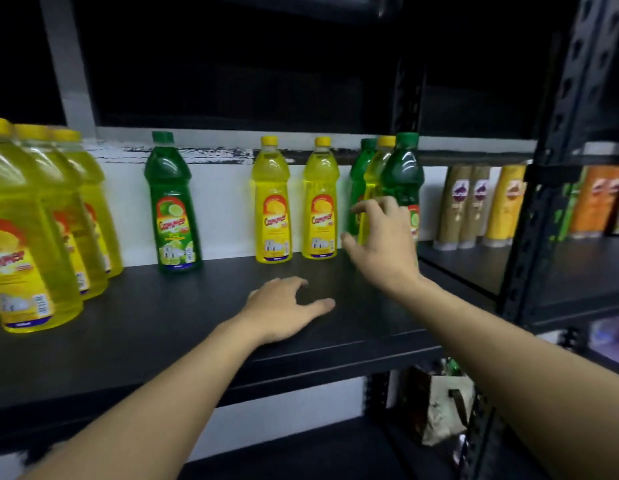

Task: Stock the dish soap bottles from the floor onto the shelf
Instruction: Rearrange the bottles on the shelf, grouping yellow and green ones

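Dish soap bottles stand on the dark shelf (pixel 169 327). Three big yellow bottles (pixel 31 237) crowd the left end. A single green bottle (pixel 171 206) stands near the back wall, with two yellow bottles (pixel 271 202) to its right. At the right end stands a tight cluster: a green bottle (pixel 403 171), a yellow bottle (pixel 375 181) and another green one behind. My right hand (pixel 380 240) reaches in front of that cluster with spread, loosely bent fingers; whether it touches a bottle I cannot tell. My left hand (pixel 284 310) rests flat on the shelf, holding nothing.
A black perforated upright (pixel 543 188) separates this shelf from the neighbouring rack, which holds brown, yellow and orange pouches (pixel 481 206). A bag (pixel 439 407) sits on the lower shelf at the right. The shelf above is dark.
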Demonstrator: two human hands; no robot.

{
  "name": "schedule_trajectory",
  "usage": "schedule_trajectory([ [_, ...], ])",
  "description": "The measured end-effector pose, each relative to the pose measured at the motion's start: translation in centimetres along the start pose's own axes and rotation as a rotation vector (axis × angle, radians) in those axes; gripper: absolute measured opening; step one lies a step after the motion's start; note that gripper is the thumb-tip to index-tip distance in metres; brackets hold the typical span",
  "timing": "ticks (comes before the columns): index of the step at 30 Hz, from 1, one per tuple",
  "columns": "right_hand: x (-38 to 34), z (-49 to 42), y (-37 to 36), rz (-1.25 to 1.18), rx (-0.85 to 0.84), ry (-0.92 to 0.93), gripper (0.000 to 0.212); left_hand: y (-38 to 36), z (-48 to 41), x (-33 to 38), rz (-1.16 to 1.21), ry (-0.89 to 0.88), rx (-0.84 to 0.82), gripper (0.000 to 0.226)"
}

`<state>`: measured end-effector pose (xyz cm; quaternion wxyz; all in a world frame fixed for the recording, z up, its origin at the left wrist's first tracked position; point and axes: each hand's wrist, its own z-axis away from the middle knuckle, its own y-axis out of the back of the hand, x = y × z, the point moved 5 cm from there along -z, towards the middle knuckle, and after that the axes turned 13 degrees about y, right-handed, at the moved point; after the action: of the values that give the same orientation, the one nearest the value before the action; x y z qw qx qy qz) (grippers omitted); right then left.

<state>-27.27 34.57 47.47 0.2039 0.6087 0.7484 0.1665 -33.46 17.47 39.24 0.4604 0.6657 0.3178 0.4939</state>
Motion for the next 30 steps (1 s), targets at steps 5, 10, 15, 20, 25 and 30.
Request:
schedule_trajectory([
  [5, 5.8, 2.2, 1.5, 0.020, 0.083, -0.288, 0.075, -1.2, -0.3, 0.1, -0.089, 0.012, -0.027, 0.088],
  [10, 9.7, 3.8, -2.3, -0.307, -0.072, -0.574, 0.118, -1.2, -0.2, -0.2, -0.045, 0.022, -0.031, 0.088],
  [15, 11.0, 3.7, -4.4, -0.334, -0.091, -0.584, 0.095, -0.9, -0.2, -0.1, -0.012, 0.031, -0.021, 0.087],
  [20, 11.3, 3.9, -4.3, -0.321, -0.106, -0.546, 0.091, -0.8, -0.2, -0.1, 0.000, 0.033, -0.011, 0.085],
  [25, 10.9, 4.3, -3.6, -0.371, -0.149, -0.541, 0.090, -0.9, -0.2, -0.3, 0.029, 0.036, -0.017, 0.087],
  [30, 9.8, 5.1, -2.8, -0.413, -0.184, -0.504, 0.090, -0.7, -0.1, -0.6, 0.068, 0.051, -0.023, 0.086],
])
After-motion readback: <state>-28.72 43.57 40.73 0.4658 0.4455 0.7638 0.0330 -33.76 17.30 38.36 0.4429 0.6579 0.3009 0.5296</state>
